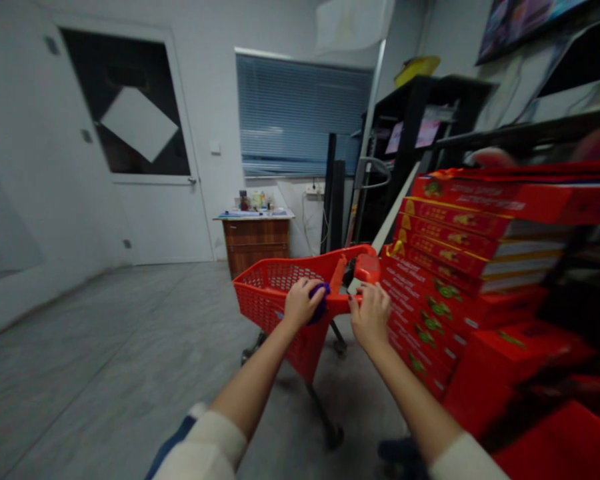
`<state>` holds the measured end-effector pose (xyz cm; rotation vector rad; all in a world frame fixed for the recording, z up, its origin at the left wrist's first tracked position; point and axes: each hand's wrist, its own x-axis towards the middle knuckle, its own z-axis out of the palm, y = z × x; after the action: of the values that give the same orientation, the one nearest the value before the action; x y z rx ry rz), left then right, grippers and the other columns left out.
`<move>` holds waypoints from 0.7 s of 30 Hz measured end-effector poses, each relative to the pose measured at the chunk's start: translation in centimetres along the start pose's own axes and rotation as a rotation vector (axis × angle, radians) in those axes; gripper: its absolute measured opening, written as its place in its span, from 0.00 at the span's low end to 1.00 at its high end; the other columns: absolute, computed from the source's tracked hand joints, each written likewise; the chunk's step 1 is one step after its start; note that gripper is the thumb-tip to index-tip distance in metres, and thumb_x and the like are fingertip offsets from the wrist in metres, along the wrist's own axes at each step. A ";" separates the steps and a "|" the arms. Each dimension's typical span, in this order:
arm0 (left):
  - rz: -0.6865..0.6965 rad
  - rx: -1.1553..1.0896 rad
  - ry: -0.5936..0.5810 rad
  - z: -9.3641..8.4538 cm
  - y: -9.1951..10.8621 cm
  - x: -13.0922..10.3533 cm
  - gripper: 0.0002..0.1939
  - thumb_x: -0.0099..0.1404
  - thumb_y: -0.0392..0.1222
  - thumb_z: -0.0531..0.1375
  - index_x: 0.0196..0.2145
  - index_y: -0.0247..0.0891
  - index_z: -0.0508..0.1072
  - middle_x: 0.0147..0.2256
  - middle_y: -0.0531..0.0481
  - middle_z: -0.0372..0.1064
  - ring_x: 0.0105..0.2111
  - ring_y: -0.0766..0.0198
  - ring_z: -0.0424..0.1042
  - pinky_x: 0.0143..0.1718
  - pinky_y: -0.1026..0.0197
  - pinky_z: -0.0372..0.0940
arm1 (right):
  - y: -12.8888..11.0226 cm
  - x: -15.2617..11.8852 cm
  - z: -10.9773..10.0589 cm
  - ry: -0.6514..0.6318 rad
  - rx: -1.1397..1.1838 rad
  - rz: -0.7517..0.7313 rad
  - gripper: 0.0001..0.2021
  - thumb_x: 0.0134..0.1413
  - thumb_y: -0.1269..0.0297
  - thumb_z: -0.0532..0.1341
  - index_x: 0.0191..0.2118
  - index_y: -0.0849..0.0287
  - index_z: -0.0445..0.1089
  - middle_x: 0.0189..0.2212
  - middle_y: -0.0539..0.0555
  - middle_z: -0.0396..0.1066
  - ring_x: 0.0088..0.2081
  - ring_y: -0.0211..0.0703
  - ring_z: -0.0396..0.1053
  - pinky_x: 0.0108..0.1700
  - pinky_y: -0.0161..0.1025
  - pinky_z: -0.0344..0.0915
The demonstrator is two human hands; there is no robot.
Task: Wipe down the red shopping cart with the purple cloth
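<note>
A red plastic shopping cart (pixel 313 347) on wheels stands in front of me, its perforated basket facing away to the left. At the cart's near rim, my left hand (pixel 301 304) is closed round a small purple thing (pixel 321 305), whose kind I cannot make out. My right hand (pixel 373 313) has its fingers curled over the cart's red handle (pixel 341 305). Just beyond those fingers are a small whitish piece (pixel 355 285) and a red rounded part (pixel 367 268) of the cart. The palms of both hands are hidden.
Stacked red boxes (pixel 430 300) rise close on the right, beside the cart. A brown wooden cabinet (pixel 259 243) with bottles on top stands by the far wall, under a blind (pixel 300 113). To the left is a white door (pixel 163 223); grey floor (pixel 130 333) lies before it.
</note>
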<state>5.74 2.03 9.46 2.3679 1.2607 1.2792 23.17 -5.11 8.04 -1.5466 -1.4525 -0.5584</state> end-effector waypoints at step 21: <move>0.210 0.015 -0.087 -1.1 3.1 0.7 0.16 0.68 0.51 0.54 0.48 0.47 0.75 0.43 0.49 0.70 0.45 0.61 0.68 0.51 0.60 0.62 | 2.8 0.2 0.9 -0.077 0.157 0.008 0.24 0.68 0.57 0.39 0.60 0.57 0.61 0.63 0.60 0.58 0.65 0.50 0.50 0.62 0.56 0.52</move>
<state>6.99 0.36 12.12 2.5929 1.0226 1.2095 25.58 -3.96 6.93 -1.4636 -1.5102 -0.3739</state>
